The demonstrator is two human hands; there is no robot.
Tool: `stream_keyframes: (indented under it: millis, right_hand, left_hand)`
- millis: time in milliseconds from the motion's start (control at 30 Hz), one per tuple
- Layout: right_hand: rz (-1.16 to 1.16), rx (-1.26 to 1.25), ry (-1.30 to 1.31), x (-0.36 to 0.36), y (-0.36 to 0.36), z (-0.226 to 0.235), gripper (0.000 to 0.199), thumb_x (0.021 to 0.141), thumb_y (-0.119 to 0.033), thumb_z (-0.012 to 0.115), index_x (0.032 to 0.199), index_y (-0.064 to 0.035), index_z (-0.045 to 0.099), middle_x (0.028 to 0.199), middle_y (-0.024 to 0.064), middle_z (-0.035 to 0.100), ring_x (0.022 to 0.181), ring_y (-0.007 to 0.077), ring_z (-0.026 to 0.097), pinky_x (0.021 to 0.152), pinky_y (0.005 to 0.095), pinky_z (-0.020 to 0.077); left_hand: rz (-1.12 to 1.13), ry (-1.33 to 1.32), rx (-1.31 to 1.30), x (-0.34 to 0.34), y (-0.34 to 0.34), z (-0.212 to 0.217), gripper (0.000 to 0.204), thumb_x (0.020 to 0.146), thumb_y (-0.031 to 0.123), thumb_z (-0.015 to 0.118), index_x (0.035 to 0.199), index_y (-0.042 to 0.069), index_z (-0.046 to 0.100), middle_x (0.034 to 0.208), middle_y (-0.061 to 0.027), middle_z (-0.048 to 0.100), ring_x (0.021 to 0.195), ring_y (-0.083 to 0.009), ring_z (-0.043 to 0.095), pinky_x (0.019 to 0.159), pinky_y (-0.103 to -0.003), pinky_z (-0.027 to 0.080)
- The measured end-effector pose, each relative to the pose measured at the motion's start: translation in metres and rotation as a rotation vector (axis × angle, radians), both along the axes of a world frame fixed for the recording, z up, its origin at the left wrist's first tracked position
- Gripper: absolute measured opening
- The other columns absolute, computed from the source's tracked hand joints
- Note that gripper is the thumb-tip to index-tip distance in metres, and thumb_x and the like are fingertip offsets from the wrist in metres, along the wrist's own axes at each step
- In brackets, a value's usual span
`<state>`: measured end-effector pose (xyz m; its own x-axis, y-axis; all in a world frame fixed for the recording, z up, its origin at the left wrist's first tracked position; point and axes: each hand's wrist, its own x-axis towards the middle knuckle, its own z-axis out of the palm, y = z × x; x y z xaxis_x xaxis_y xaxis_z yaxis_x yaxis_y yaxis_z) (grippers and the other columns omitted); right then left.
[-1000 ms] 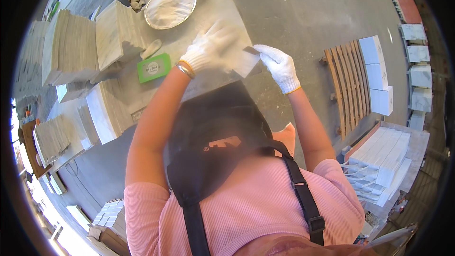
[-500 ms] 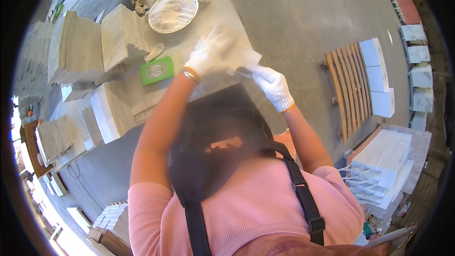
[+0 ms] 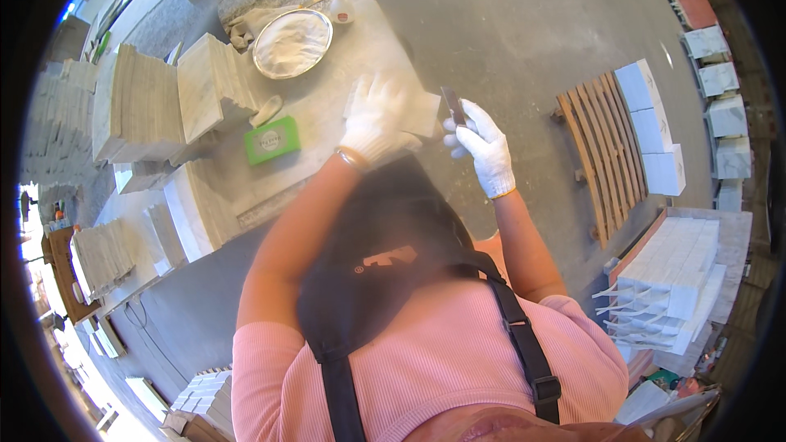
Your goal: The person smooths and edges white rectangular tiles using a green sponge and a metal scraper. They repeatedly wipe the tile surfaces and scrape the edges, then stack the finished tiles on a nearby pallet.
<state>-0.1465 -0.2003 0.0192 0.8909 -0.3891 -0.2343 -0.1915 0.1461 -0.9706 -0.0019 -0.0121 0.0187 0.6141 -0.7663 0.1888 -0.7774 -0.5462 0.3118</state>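
Note:
A white knit glove covers my left hand [image 3: 377, 117], which lies flat with fingers stretched out over a pale marble tile [image 3: 421, 115] on the dusty work table [image 3: 336, 106]. The fingertips are slightly blurred. To the right, past the table's edge, my gloved right hand [image 3: 485, 147] is closed on a thin, dark scraper blade [image 3: 453, 106] that points upward. The blade is apart from the tile. Left of my left hand lies a green box [image 3: 273, 141], with a small pale piece [image 3: 267, 111] beside it. Farther back stands a round metal bowl [image 3: 283, 78] of white powder [image 3: 293, 41].
Stacks of marble tiles [image 3: 135, 106] crowd the table's left side. A cloth [image 3: 239, 35] and a small cup [image 3: 342, 10] sit near the bowl. On the floor at right are a wooden pallet [image 3: 602, 155], white boxes [image 3: 651, 127] and bundled tiles [image 3: 667, 270].
My right hand has moved away from the tile, raising the scraper blade upright. My left hand has shifted slightly and lies flatter on the tile. The view has tilted a little.

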Motion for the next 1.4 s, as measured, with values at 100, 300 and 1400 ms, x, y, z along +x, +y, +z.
stream_keyframes:
  millis: [100,300,1400]
  right_hand:
    - [-0.026,-0.236,-0.067,0.006,0.001,-0.013,0.037,0.099,-0.004,0.063,0.136,-0.0046,0.064,0.119,0.0116,0.074,0.099,0.0198,0.073,0.081,0.0332,0.0589]
    - [-0.046,-0.946,-0.401,0.026,0.009,-0.029,0.025,0.095,-0.004,0.07,0.118,-0.0101,0.073,0.12,0.0148,0.075,0.109,0.0301,0.073,0.093,0.0374,0.058]
    - [0.018,-0.302,-0.194,0.006,0.017,0.127,0.034,0.097,0.001,0.068,0.131,-0.0015,0.069,0.097,0.0069,0.073,0.083,0.0116,0.068,0.075,0.0259,0.0567]
  left_hand:
    - [-0.013,0.033,-0.044,0.004,-0.003,0.001,0.095,0.055,0.046,0.091,0.134,0.005,0.06,0.137,-0.0183,0.059,0.135,-0.0406,0.048,0.116,-0.053,0.036]
    - [0.109,0.248,-0.002,0.0,-0.006,0.022,0.089,0.055,0.05,0.09,0.129,0.005,0.066,0.131,-0.0187,0.062,0.13,-0.0393,0.053,0.111,-0.05,0.042]
    - [-0.108,1.249,-0.781,-0.031,0.044,0.05,0.091,0.061,0.036,0.098,0.139,0.004,0.064,0.128,-0.0103,0.068,0.118,-0.0209,0.063,0.105,-0.034,0.048]
